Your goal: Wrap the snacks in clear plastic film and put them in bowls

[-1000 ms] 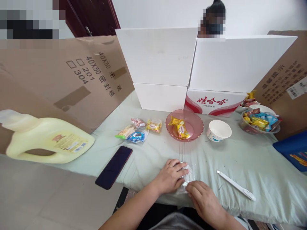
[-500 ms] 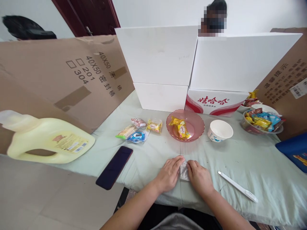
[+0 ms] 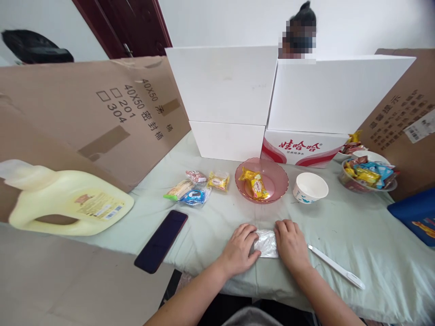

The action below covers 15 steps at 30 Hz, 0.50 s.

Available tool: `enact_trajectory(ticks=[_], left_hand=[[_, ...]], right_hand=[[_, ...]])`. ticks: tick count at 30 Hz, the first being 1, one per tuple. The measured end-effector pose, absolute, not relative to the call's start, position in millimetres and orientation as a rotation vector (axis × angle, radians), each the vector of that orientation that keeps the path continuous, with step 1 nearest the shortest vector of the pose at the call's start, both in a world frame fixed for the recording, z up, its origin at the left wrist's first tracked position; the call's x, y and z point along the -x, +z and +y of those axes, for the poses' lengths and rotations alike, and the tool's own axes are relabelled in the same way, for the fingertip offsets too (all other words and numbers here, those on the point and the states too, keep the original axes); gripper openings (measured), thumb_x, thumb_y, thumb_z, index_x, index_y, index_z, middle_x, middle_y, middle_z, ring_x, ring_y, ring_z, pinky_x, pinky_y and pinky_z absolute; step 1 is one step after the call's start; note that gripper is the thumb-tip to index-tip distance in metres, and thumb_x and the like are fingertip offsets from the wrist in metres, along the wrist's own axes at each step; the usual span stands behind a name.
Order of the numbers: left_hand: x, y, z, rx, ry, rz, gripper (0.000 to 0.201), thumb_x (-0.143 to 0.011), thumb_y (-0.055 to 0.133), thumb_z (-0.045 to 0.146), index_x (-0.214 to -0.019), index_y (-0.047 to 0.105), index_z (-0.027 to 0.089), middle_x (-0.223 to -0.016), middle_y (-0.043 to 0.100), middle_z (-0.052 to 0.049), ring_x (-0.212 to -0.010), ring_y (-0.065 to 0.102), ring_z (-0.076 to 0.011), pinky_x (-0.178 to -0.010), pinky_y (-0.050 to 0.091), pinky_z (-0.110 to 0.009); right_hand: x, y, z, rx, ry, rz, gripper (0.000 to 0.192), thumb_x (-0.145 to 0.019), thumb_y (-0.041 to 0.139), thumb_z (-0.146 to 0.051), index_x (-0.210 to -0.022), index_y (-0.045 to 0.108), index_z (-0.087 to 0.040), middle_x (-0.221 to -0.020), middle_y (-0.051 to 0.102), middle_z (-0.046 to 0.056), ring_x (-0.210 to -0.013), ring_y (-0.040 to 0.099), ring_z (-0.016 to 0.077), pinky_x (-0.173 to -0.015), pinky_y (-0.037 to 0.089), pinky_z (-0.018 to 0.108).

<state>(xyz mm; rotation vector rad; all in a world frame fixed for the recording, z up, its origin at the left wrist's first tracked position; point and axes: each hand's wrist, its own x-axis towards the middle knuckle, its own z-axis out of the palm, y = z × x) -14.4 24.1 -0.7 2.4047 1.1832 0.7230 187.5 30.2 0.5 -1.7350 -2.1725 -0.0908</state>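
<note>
A small clear plastic bag [image 3: 266, 243] lies flat on the pale green cloth [image 3: 356, 235] near the table's front edge. My left hand [image 3: 240, 249] presses on its left end and my right hand [image 3: 291, 243] on its right end, fingers curled down onto the plastic. Behind the hands stands a pink bowl [image 3: 277, 175] with yellow wrapped snacks [image 3: 254, 183] in it. A white paper cup [image 3: 309, 186] sits to the bowl's right.
Several wrapped snacks [image 3: 195, 188] lie left of the bowl. A dark phone [image 3: 161, 241], a yellow jug [image 3: 68, 203], a white pen [image 3: 336, 267], a snack-filled bowl [image 3: 369, 174] and a blue box [image 3: 413, 213] surround the hands. White boxes [image 3: 224, 95] and cardboard sheets [image 3: 84, 117] wall the table; a person sits behind.
My hands have spread apart along the plastic bag, which now lies flatter and wider between them. The right hand moved right and up from the table edge.
</note>
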Motion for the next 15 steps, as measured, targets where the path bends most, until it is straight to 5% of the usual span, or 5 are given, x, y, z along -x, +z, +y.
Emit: enact_trajectory(ticks=[7,15], left_hand=[[18,-5,24,-2.413,0.743,1.159,0.046,-0.078,0.065,0.022,-0.123,0.053,0.016,-0.123,0.057,-0.013,-0.12,0.048,-0.0305,-0.104,0.043,-0.053],[26,-13,25,-2.422,0.82,1.165,0.045,-0.08,0.064,0.022,-0.124,0.056,0.019,-0.125,0.059,-0.013,-0.119,0.053,-0.0303,-0.1,0.05,-0.048]], right_hand=[[-174,2,11,1.135,0.081,-2.405,0.025,-0.088,0.051,-0.008,-0.109,0.059,-0.021,-0.115,0.062,0.005,-0.115,0.05,0.0222,-0.099,0.042,0.038],[-200,12,14,1.289,0.228,-2.443,0.019,-0.086,0.051,-0.007,-0.082,0.061,-0.022,-0.083,0.062,0.001,-0.079,0.057,0.0164,-0.071,0.046,0.027]])
